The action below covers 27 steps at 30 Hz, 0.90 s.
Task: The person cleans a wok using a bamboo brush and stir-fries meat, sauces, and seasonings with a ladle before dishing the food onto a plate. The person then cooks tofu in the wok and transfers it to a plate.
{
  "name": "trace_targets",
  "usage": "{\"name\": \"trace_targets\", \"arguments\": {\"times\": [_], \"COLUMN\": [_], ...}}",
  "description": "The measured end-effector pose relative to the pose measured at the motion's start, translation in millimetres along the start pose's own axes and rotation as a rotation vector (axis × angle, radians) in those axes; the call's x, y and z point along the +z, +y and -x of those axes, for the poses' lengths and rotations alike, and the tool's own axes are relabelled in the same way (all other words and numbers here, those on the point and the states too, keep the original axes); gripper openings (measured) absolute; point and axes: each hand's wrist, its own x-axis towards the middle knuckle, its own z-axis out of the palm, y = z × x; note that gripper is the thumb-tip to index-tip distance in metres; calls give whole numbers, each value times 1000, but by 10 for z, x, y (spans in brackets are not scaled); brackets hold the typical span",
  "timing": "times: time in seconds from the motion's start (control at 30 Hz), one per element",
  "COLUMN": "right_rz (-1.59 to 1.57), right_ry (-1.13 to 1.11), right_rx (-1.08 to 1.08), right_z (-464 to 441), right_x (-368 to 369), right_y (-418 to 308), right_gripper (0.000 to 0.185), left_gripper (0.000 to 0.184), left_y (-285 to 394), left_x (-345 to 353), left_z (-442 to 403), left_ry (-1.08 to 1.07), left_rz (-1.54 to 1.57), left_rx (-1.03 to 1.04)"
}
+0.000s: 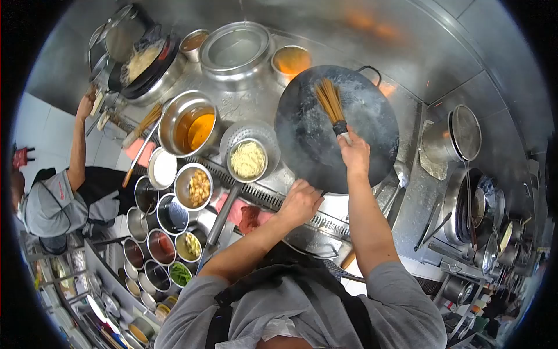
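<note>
A bamboo wok brush [329,103] is in my right hand [354,153], its bristles pointing away over the inside of the large dark wok [302,136]. Steam and wet streaks show on the wok's surface. My left hand [300,203] is closed at the wok's near rim; the exact part it grips is hidden under the fingers. Left of the wok, a perforated ladle [231,131] with a long handle carries a small bowl of pale noodles or shreds [248,160]. Beside it stands a steel pot of orange oil [200,131].
A lidded pot [235,49] and an orange-filled container [290,61] line the back. Several ingredient tins, one with browned chunks [199,189], stand lower left. A co-worker [61,200] reaches toward another wok [152,70]. Strainers [465,132] sit right.
</note>
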Motion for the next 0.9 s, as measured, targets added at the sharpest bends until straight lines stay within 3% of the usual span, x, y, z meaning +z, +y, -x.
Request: {"name": "trace_targets", "arguments": {"times": [0.07, 0.13, 0.2, 0.27, 0.3, 0.37, 0.43, 0.5, 0.57, 0.6, 0.67, 0.73, 0.77, 0.83, 0.9], "right_rz": [-353, -230, -121, -11, -8, 356, 379, 326, 312, 314, 168, 140, 163, 393, 394], "right_ry": [-328, -447, -607, -609, -603, -476, -17, -159, -232, -227, -287, -431, -369, -294, -192], "right_rx": [92, -137, -169, -316, -313, -215, -390, -222, -282, -283, -469, -422, -499, -322, -311], "right_z": [57, 366, 541, 551, 413, 67, -252, -430, -172, -50, 227, 210, 84, -214, -425], "right_x": [-158, -621, -935, -1149, -1226, -1314, -910, -648, -453, -514, -656, -1059, -1136, -1223, -838], "right_y": [-152, 47, 183, 760, 844, 902, 994, 640, 400, 439, 491, 631, 834, 746, 596], "right_gripper": [54, 54, 54, 51, 51, 46, 42, 46, 47, 47, 45, 44, 45, 45, 45], "left_gripper": [15, 14, 13, 13, 13, 18, 24, 21, 23, 23, 32, 38, 44, 54, 58], "left_y": [-34, 162, 57, 33, 44, 108, 114, 17, -164, -225, -315, -348, -381, -486, -546], "left_x": [-90, 22, -85, -174, -234, -406, -566, -632, -662, -705, -787, -789, -755, -608, -432], "left_z": [-31, 94, 76, 95, 95, 177, 351, 648, 1006, 1158, 1440, 1687, 1776, 1902, 1937], "left_ry": [-94, -73, -62, -29, -29, 126, 171, 202, 172, 175, 60, 54, 48, 34, 9], "left_rz": [21, 89, 66, 217, 221, 375, 287, 143, 20, 21, -137, -146, -149, -165, -184], "left_rx": [-31, -49, -23, -50, -43, -105, -166, -347, -536, -532, -720, -749, -777, -777, -914]}}
